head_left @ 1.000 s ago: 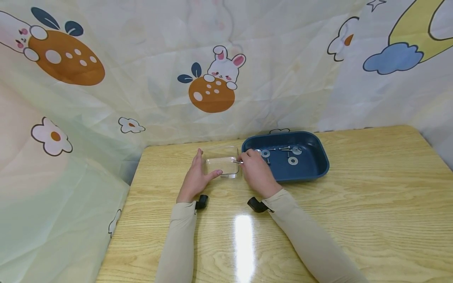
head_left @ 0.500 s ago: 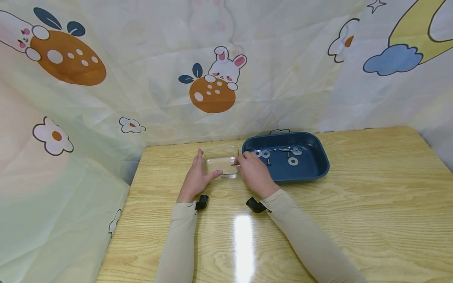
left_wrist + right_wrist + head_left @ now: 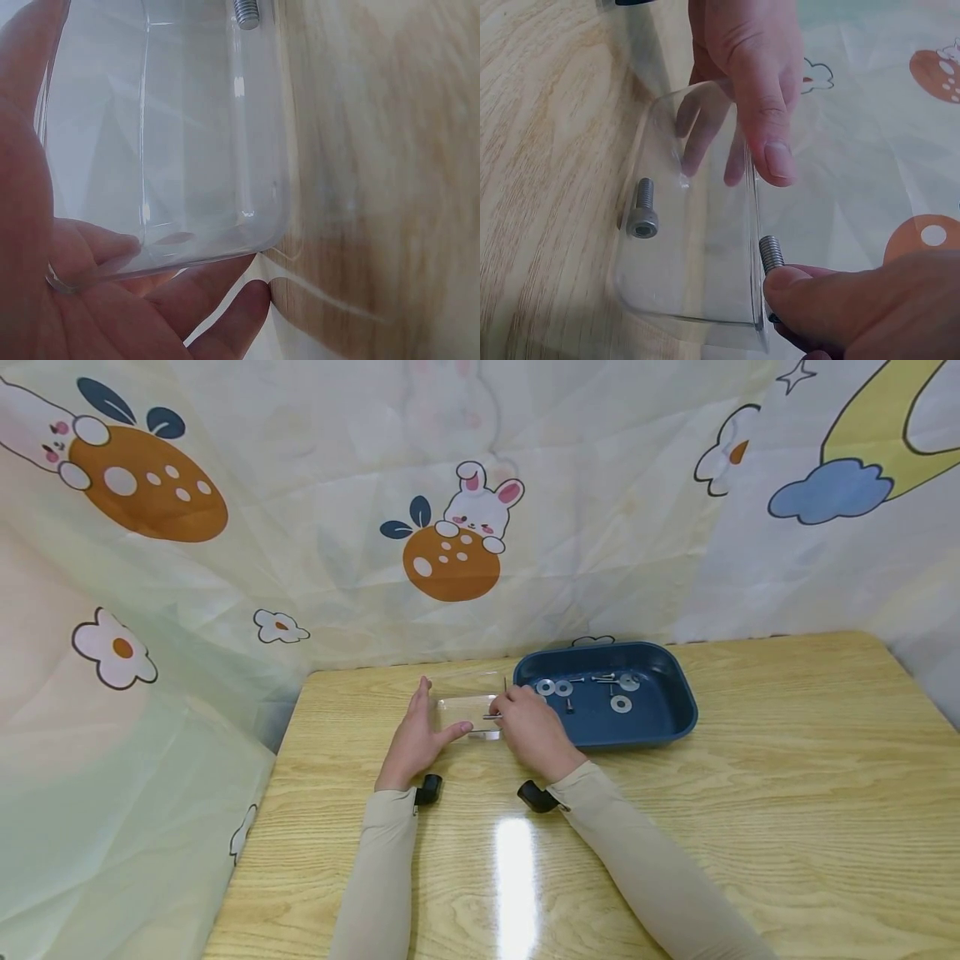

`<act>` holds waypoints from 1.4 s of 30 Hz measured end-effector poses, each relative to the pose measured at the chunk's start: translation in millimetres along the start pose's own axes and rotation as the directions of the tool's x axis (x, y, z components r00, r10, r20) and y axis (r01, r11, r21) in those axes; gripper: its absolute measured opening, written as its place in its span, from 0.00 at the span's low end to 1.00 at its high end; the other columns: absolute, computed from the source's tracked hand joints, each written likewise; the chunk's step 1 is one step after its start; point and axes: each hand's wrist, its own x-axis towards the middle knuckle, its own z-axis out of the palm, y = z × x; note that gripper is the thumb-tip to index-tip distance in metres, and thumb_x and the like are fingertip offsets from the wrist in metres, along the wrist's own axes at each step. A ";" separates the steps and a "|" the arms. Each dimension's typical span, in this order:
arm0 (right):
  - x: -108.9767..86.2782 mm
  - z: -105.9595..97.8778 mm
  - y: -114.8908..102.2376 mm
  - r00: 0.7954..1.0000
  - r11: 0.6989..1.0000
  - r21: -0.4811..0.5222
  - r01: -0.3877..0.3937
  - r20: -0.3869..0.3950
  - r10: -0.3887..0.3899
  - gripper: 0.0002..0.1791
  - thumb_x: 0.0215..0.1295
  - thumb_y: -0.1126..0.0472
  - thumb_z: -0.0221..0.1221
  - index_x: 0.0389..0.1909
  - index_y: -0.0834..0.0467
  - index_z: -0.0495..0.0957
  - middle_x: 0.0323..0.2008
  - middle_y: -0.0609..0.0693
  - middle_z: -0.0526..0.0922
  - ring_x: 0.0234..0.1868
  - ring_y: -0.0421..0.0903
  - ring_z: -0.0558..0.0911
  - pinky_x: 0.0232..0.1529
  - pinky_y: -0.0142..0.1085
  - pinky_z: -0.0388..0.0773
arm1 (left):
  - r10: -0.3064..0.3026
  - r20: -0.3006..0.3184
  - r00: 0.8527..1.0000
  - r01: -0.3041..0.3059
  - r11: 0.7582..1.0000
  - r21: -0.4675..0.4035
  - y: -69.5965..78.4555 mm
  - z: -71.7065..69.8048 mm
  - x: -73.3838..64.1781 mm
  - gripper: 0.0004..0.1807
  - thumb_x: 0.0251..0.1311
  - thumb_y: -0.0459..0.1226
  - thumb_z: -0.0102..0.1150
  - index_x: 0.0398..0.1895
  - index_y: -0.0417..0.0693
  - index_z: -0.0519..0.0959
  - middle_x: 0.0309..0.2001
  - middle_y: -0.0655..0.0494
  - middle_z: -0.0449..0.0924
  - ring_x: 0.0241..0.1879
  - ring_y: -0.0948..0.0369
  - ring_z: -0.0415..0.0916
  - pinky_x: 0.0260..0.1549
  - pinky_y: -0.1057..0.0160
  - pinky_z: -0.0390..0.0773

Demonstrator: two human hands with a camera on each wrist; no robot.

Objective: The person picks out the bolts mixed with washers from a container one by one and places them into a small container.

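From the head view, we saw the left hand point(image 3: 416, 739) spread against a clear, boxy, plastic-looking box point(image 3: 465, 708) on the pale wooden bench point(image 3: 750, 793). The right hand point(image 3: 532, 731) pinched a small silver metal bolt point(image 3: 491, 717) by the box. Just beside it sat a dark blue oblong tray point(image 3: 656, 712) with flat round silver washers point(image 3: 621, 703).

In the left wrist view, fingers touched the box's end.

In the right wrist view, a second silver metal bolt point(image 3: 643, 210) seemed to lie inside. We thought a loose pinch could drop the held one, or a bump could make the box slide. We could read no writing or brands.
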 end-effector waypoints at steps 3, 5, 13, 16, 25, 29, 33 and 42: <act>0.4 0.9 -0.3 1.000 1.000 -0.009 0.009 0.009 -0.009 0.07 0.69 0.64 0.63 0.45 0.57 0.85 0.44 0.53 0.81 0.45 0.50 0.76 0.43 0.42 0.79 | 0.003 -0.002 1.000 -0.003 1.000 0.001 0.5 -0.4 -0.4 0.66 0.56 0.65 0.65 0.82 0.46 0.35 0.81 0.52 0.42 0.75 0.45 0.52 0.68 0.40 0.61; 0.7 1.3 -0.3 1.000 1.000 -0.014 0.014 0.017 -0.014 0.06 0.69 0.64 0.63 0.44 0.56 0.86 0.44 0.53 0.81 0.45 0.50 0.75 0.43 0.41 0.79 | 0.003 -0.001 1.000 -0.003 1.000 0.001 0.7 -0.6 -0.6 0.66 0.56 0.64 0.66 0.82 0.46 0.35 0.81 0.52 0.42 0.76 0.45 0.52 0.68 0.40 0.60; 1.9 2.5 0.5 1.000 1.000 -0.016 0.017 0.017 -0.016 0.05 0.70 0.63 0.62 0.41 0.55 0.86 0.43 0.52 0.81 0.43 0.48 0.74 0.41 0.40 0.79 | -0.003 -0.002 1.000 0.003 1.000 -0.003 1.2 -0.4 -0.9 0.65 0.57 0.62 0.67 0.82 0.47 0.35 0.81 0.53 0.42 0.76 0.46 0.50 0.69 0.41 0.59; 1.8 2.2 0.7 1.000 1.000 -0.017 0.020 0.014 -0.020 0.05 0.70 0.62 0.63 0.41 0.55 0.87 0.42 0.51 0.81 0.42 0.48 0.74 0.41 0.40 0.79 | -0.005 -0.001 1.000 0.005 1.000 -0.004 1.1 -0.2 -0.7 0.64 0.57 0.60 0.68 0.82 0.47 0.35 0.81 0.53 0.41 0.76 0.46 0.49 0.70 0.41 0.58; 1.1 2.1 0.8 1.000 1.000 -0.008 0.028 0.008 -0.028 0.05 0.70 0.63 0.63 0.40 0.56 0.87 0.42 0.52 0.81 0.41 0.48 0.74 0.41 0.40 0.78 | -0.016 0.003 1.000 0.016 1.000 -0.010 2.7 -0.7 -1.3 0.64 0.58 0.60 0.68 0.82 0.48 0.35 0.81 0.53 0.40 0.77 0.46 0.49 0.70 0.41 0.58; 0.4 2.6 1.1 1.000 1.000 0.003 0.015 0.010 -0.015 0.05 0.69 0.63 0.63 0.41 0.56 0.86 0.44 0.52 0.81 0.43 0.48 0.74 0.41 0.40 0.79 | -0.020 0.008 1.000 0.020 1.000 -0.004 2.9 -1.5 -0.9 0.65 0.57 0.63 0.66 0.82 0.50 0.34 0.81 0.54 0.40 0.77 0.47 0.49 0.70 0.42 0.58; -0.9 2.0 0.7 1.000 1.000 0.016 -0.001 0.016 0.001 0.06 0.70 0.62 0.63 0.43 0.55 0.86 0.45 0.51 0.81 0.44 0.48 0.74 0.42 0.40 0.78 | -0.018 0.005 1.000 0.018 1.000 0.004 2.5 -1.5 -0.6 0.66 0.56 0.65 0.65 0.82 0.49 0.34 0.81 0.54 0.40 0.77 0.47 0.49 0.70 0.42 0.58; -6.9 -1.6 3.7 0.998 0.997 0.077 0.015 -0.058 -0.010 0.07 0.68 0.63 0.64 0.45 0.57 0.86 0.42 0.50 0.80 0.42 0.48 0.75 0.42 0.40 0.78 | -0.022 -0.001 1.000 0.021 1.000 -0.017 3.0 -0.4 -1.5 0.65 0.57 0.60 0.68 0.82 0.48 0.35 0.81 0.54 0.41 0.77 0.47 0.48 0.70 0.41 0.57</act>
